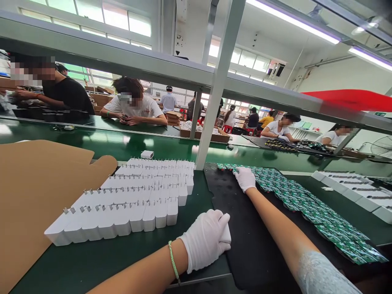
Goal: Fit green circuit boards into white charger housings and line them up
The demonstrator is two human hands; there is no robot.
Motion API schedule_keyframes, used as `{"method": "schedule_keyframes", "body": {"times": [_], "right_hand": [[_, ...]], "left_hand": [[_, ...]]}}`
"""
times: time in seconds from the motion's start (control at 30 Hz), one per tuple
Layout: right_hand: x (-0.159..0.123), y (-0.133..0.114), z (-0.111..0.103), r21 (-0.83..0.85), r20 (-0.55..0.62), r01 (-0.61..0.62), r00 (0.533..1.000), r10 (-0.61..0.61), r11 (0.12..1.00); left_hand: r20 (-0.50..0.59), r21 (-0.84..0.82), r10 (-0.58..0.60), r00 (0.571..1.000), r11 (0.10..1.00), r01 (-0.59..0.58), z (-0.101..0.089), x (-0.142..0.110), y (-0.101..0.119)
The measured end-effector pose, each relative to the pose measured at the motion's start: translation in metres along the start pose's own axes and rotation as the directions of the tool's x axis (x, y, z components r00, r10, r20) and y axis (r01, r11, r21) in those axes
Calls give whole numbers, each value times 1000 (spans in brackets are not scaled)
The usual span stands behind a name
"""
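While right hand [245, 179] touches circuit boards [306, 208], left hand [205, 241] grips white charger [226, 233] (partly hidden)

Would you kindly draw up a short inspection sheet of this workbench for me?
Surface: green workbench top, with a black mat to the right.
Job's things: rows of white plug adapters with metal prongs; overlapping green circuit boards on the mat.
Clutter: tan cardboard sheet beside the adapters; a white block beyond them.
Grippers: white-gloved left hand grips a white piece, partly hidden; white-gloved right hand touches the circuit boards.
Cables: nothing seen.
Surroundings: seated co-workers at benches beyond a metal upright.
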State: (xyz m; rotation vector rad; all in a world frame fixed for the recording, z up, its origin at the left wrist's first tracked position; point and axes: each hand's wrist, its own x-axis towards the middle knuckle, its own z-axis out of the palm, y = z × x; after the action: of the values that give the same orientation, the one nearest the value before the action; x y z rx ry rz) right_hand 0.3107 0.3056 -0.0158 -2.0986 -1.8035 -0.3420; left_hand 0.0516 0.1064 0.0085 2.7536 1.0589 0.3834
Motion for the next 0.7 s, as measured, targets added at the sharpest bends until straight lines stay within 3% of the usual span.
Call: {"method": "schedule_keyframes", "body": {"times": [0.17,0.33,0.4,0.53,0.63,0.7], "right_hand": [[3,-5,-10,140,55,3,998,-10,990],[-3,-15,-46,437,92,3,995,-48,900],[-25,-16,-61,570,122,41,983,-134,821],[-96,-14,-82,738,226,51,921,-318,673],[-136,-9,-89,765,287,17,886,-365,644],[-147,-4,-88,741,282,10,903,-325,672]], "left_hand": [[-11,9,-2,1000,1000,2,1,0,-1],[-31,-28,-23,999,999,22,0,0,-3],[-46,-58,-56,997,997,54,0,1,-3],[-70,-108,-133,989,986,125,2,4,-5],[-84,-161,-165,983,976,150,5,5,-7],[-95,-205,-171,981,967,148,6,7,-9]]}}
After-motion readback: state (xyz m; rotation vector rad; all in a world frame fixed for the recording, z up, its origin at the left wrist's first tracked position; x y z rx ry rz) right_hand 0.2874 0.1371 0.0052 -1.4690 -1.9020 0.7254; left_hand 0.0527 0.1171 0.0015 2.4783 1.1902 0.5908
